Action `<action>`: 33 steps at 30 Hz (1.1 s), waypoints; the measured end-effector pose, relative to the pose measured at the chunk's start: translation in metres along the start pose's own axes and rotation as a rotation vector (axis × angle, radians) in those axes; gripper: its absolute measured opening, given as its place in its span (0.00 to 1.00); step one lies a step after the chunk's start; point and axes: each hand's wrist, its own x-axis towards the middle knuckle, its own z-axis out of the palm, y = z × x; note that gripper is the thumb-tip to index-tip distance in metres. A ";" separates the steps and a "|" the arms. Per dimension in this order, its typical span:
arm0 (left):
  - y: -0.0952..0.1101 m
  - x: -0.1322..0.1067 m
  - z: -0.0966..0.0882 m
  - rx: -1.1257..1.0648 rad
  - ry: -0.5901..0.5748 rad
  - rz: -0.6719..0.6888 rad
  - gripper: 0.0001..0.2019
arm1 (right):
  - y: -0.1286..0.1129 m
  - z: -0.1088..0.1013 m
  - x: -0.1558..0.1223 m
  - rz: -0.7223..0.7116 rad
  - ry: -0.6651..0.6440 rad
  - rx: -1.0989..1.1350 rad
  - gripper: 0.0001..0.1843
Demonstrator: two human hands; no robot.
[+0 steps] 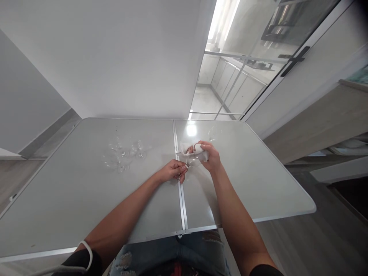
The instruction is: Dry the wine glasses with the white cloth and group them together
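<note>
A clear stemmed glass (194,162) is held tilted above the seam of the table. My left hand (174,171) pinches it at the stem end, fingers closed. Around the bowl, my right hand (211,155) grips a white cloth (186,148), pressing it against the glass. Part of the cloth appears tucked into the bowl, though the transparent glass makes this hard to make out. To the left of my left hand stand several clear glasses (122,153) in a loose group. Another clear glass (211,134) shows faintly beyond my right hand.
The pale folding table (86,207) has a metal-edged seam (181,207) down its middle. A white wall (129,69) rises behind its far edge. At the back right is a glass-paned door (230,84) with a black handle; shelves (330,115) stand farther right.
</note>
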 end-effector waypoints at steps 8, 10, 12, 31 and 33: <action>-0.002 0.005 -0.004 -0.222 0.246 0.139 0.24 | 0.038 0.041 0.011 -0.022 0.315 0.144 0.30; -0.003 0.006 -0.005 -0.243 0.321 0.153 0.24 | 0.043 0.046 0.011 -0.036 0.309 0.150 0.31; -0.005 0.009 -0.006 -0.252 0.398 0.180 0.24 | 0.047 0.049 0.010 -0.026 0.278 0.119 0.28; -0.010 0.007 -0.012 0.146 0.857 0.200 0.18 | 0.033 0.024 0.008 0.035 -0.149 -0.417 0.19; -0.009 0.007 -0.009 0.123 0.809 0.231 0.18 | 0.033 0.020 0.009 0.086 -0.168 -0.337 0.20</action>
